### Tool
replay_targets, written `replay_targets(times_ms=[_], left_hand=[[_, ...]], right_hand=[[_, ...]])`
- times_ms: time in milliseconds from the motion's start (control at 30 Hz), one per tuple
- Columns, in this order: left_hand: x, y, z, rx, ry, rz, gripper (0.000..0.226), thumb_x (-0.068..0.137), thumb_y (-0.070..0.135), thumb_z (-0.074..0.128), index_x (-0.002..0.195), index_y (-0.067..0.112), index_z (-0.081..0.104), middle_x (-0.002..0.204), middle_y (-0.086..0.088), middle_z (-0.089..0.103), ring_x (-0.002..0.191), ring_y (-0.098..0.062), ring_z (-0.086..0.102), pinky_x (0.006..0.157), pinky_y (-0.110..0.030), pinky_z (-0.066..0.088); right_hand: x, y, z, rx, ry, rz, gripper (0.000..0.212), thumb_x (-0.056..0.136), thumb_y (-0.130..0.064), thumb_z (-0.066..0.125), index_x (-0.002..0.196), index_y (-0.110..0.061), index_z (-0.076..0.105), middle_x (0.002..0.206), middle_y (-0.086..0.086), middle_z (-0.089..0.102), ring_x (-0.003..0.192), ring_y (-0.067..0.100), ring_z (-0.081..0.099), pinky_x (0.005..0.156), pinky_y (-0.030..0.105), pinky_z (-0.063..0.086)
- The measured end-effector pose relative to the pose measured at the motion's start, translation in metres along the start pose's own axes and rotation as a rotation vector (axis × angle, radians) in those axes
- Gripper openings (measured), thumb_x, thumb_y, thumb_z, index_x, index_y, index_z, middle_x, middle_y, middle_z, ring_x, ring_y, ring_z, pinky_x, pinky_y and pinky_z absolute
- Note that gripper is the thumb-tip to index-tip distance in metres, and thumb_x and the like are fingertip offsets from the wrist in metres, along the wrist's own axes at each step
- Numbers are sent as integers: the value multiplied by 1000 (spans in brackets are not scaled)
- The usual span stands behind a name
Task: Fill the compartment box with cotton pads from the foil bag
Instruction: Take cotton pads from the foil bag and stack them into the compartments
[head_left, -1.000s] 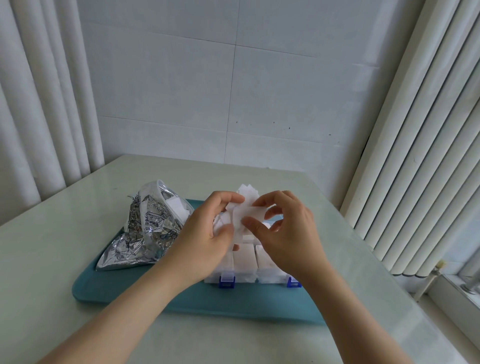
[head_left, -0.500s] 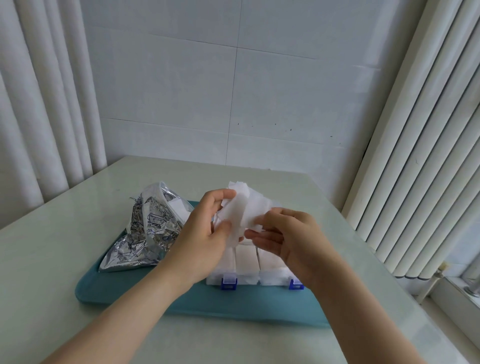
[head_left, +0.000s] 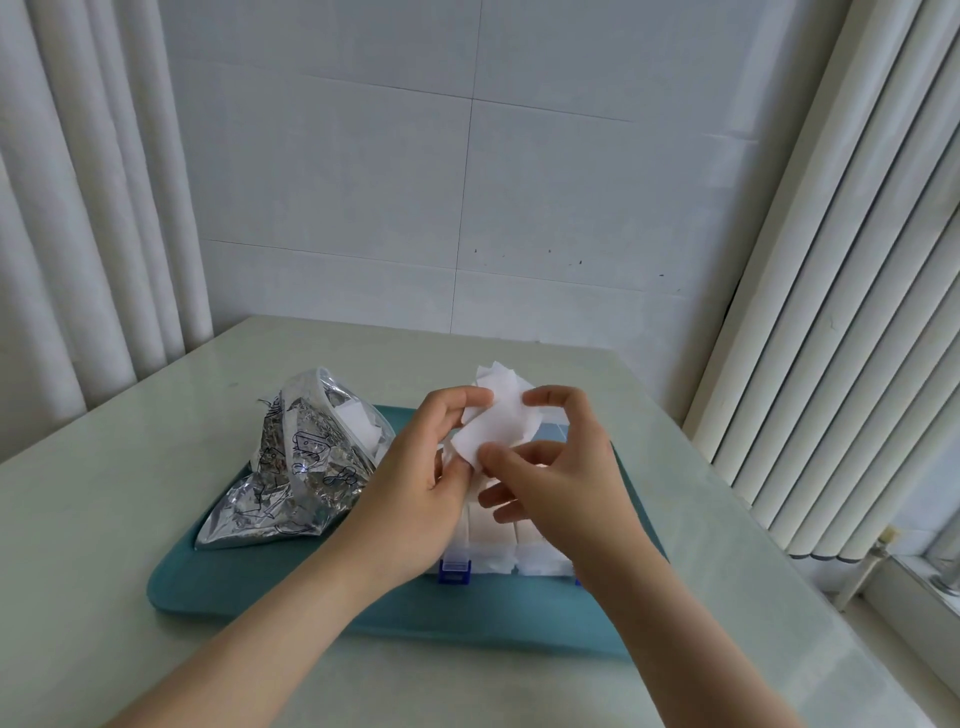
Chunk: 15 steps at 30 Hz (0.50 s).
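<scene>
Cotton pads (head_left: 497, 430) are being pinched by left hand (head_left: 410, 496) and right hand (head_left: 566, 491), likely for tucking into the compartment box (head_left: 493, 548) at six o'clock.

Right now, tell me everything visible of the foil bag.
The bag is crinkled silver foil with black line drawings and a clear panel. It slumps on the left of the teal tray, mouth open at the top, white pads showing inside. The left hand overlaps its right edge; contact unclear.
</scene>
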<state>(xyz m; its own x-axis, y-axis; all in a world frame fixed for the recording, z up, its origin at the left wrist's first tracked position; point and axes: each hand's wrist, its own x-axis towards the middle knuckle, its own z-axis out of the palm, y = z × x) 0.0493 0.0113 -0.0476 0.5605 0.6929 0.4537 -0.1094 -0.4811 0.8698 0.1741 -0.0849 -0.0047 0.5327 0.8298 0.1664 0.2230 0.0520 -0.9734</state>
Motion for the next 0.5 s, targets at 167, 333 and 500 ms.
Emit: replay_targets(times_ms=[167,333,500], left_hand=[[2,-3,-2,23,22,9,61,104,-9,47,135,43,55,148,25,56,141,5,48,118,-41,45],[1,0,-1,0,16,18,56,105,-9,49,136,38,55,140,30,60,132,1,59,106,-27,51],[0,0,-1,3,2,4,55,105,-7,50,135,39,55,136,34,60,127,0,64,96,-18,50]], right_hand=[[7,13,4,-330,160,-218,52,81,-30,83,114,-46,46,87,-6,69,66,11,72,69,44,62],[9,17,3,-411,143,-259,48,84,-35,82,116,-49,49,110,-9,57,79,1,67,72,22,53],[13,22,2,-424,158,-246,30,88,-33,79,110,-39,60,112,-15,56,85,1,65,69,10,47]])
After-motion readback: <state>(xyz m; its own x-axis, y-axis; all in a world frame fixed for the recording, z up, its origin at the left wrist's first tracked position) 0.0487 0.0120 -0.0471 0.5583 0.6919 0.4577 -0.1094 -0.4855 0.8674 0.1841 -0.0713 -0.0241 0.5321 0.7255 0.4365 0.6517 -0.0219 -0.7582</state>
